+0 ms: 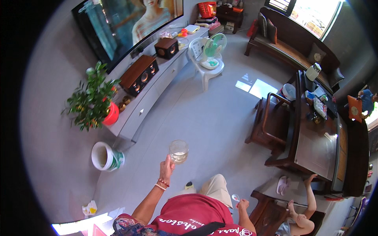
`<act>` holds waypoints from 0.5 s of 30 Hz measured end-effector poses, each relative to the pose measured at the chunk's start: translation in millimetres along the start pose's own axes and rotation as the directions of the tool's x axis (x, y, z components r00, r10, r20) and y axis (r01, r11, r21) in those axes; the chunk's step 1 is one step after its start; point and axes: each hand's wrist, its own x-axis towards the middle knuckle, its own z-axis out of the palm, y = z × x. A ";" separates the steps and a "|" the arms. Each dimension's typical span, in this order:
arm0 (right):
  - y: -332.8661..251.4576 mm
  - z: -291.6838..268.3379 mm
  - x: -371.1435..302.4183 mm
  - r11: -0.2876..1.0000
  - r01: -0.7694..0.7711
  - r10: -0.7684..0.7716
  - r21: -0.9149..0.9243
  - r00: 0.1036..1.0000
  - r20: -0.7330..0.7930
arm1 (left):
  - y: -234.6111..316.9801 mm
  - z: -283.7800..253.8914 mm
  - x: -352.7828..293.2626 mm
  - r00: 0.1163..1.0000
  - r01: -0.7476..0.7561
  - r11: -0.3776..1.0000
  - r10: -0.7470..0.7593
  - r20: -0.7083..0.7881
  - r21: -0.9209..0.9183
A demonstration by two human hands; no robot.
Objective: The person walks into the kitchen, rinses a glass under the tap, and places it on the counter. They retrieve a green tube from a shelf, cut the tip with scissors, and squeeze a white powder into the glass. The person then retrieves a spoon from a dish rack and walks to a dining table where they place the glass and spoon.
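Note:
Out over the floor, my left hand (167,168) is closed around the handle side of a clear glass mug (179,152). Pale, see-through liquid shows inside it. Two beaded bracelets circle that wrist. My right hand (243,204) is lower, beside my beige trousers, with its fingers closed. From it sticks up a small spoon (235,197) with a pale, rounded head and a bit of red; its handle is mostly hidden by the fingers.
A white bucket (103,156) stands left, below a potted plant (92,96) on the TV cabinet (157,88). A fan (214,51) sits on a white plastic chair (204,74). Right are a wooden armchair (271,126), a dark table (317,151) and a seated person's bare legs (311,196).

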 end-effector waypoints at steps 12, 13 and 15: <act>-232.6 14.4 197.7 0.992 -0.071 0.063 0.107 0.995 0.082 | 121.4 256.5 223.4 0.998 -0.017 1.000 0.016 0.058 0.023; -267.2 15.1 216.9 0.988 -0.020 0.007 0.154 0.996 0.089 | 129.7 274.8 243.1 0.993 -0.096 0.993 0.091 0.072 0.068; -345.3 15.0 253.4 0.966 0.092 -0.120 0.241 0.987 0.106 | 143.6 309.3 283.6 0.981 -0.180 0.979 0.171 0.091 0.098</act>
